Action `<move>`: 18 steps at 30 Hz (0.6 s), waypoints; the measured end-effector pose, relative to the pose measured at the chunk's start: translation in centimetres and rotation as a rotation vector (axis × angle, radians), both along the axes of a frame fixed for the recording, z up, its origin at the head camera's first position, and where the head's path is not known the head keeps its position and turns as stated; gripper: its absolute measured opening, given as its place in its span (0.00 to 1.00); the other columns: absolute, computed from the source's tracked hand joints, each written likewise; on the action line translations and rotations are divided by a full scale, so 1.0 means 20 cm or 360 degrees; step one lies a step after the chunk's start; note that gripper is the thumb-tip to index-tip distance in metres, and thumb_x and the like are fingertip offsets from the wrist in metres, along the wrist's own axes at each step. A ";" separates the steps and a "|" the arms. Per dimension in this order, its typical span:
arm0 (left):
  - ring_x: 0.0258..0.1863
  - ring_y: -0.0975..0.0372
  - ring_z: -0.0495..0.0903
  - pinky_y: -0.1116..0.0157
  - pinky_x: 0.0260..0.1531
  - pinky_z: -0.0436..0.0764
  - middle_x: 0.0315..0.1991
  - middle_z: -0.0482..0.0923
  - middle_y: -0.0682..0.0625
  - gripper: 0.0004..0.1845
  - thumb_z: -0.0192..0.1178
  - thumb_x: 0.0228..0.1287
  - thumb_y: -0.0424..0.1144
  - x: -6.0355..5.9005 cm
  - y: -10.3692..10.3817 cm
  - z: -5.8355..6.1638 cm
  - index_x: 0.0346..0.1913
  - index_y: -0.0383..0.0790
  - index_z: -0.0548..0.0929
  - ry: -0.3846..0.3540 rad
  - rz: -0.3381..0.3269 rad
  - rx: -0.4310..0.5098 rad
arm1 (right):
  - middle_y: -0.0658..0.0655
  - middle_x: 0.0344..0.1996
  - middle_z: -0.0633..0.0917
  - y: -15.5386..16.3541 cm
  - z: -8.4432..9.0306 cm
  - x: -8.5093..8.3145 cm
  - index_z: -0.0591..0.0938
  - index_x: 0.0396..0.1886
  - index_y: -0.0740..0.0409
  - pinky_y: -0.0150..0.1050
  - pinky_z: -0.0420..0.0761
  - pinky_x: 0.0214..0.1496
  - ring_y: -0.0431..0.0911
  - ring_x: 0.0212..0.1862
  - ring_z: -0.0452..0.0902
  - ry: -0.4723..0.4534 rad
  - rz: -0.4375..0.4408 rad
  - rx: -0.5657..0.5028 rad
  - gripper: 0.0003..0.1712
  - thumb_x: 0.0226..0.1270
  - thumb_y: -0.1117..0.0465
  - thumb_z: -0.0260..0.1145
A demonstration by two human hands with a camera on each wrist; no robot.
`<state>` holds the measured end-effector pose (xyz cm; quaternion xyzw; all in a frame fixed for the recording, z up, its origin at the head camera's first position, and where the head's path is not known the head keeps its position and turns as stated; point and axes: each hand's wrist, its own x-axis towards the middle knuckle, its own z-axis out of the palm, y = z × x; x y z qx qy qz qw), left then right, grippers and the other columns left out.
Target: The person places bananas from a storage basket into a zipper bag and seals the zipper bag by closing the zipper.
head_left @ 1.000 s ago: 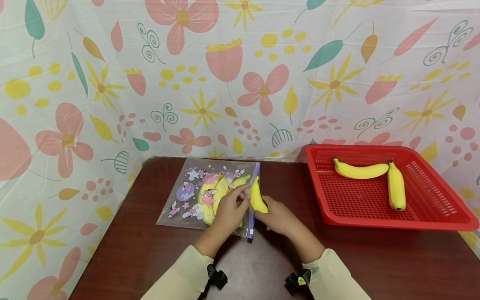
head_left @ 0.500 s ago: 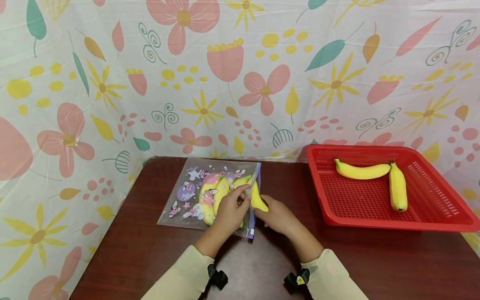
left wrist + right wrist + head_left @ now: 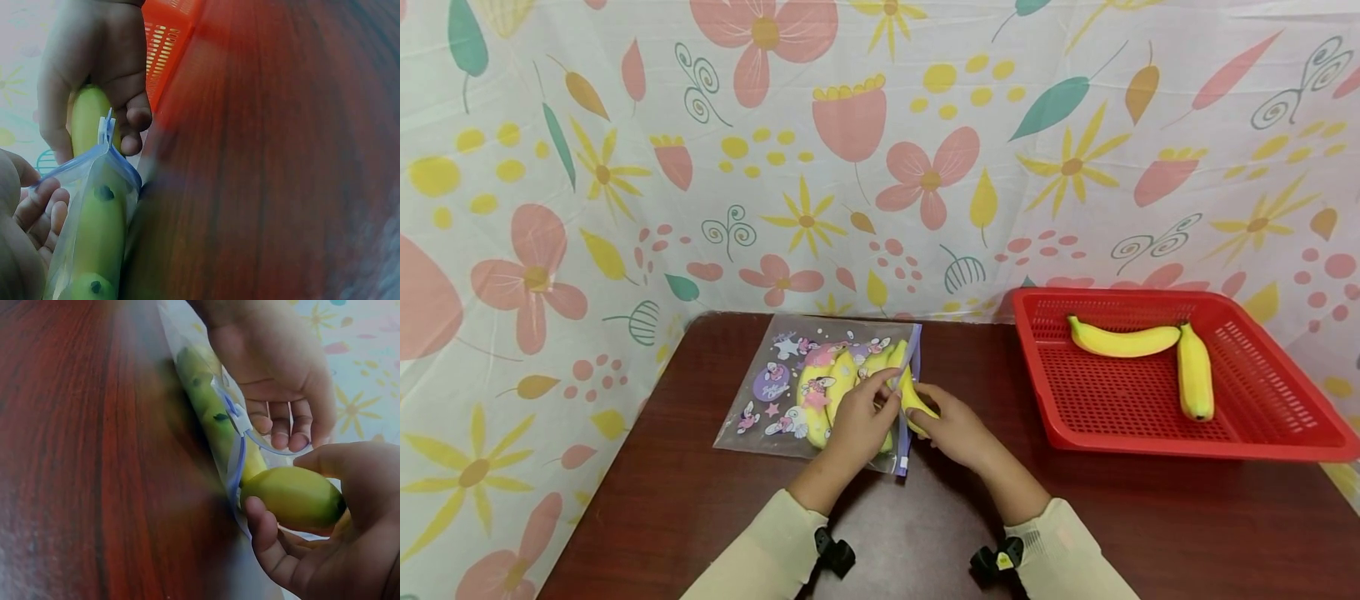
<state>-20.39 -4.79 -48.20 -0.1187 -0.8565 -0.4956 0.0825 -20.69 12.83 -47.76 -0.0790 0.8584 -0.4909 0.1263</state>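
Yellow banana [image 3: 912,394] half into zip bag [image 3: 775,385], right hand [image 3: 953,431] grip wrapped round it, left hand [image 3: 857,422] pinching mouth open; next: push deeper.

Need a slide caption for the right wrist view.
Right hand pushes a banana into the bag held open by the left hand.

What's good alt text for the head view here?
A person's right hand pushes a yellow banana into the mouth of a printed zip bag that the left hand holds open on a dark wooden table. A red basket to the right holds two more bananas.
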 end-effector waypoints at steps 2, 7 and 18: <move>0.32 0.66 0.81 0.69 0.37 0.81 0.32 0.81 0.55 0.20 0.57 0.73 0.40 0.00 0.00 0.00 0.65 0.46 0.80 -0.0003 0.0001 -0.0001 | 0.60 0.57 0.83 0.00 0.00 0.00 0.71 0.73 0.55 0.36 0.82 0.34 0.45 0.39 0.81 -0.0008 -0.0001 -0.0007 0.31 0.73 0.53 0.62; 0.31 0.67 0.81 0.69 0.36 0.81 0.32 0.81 0.55 0.20 0.57 0.73 0.41 0.00 0.00 -0.01 0.65 0.47 0.79 -0.0005 -0.0005 -0.0002 | 0.62 0.62 0.81 -0.01 -0.02 0.01 0.70 0.74 0.55 0.38 0.81 0.41 0.46 0.44 0.81 -0.0007 0.0013 -0.0038 0.31 0.75 0.52 0.60; 0.32 0.67 0.82 0.69 0.35 0.82 0.33 0.82 0.56 0.20 0.55 0.74 0.42 0.00 -0.01 -0.01 0.66 0.49 0.79 -0.0025 -0.0032 0.0010 | 0.62 0.68 0.76 -0.02 -0.04 0.02 0.71 0.74 0.54 0.56 0.77 0.64 0.58 0.67 0.74 0.0042 0.0014 -0.0061 0.29 0.78 0.53 0.58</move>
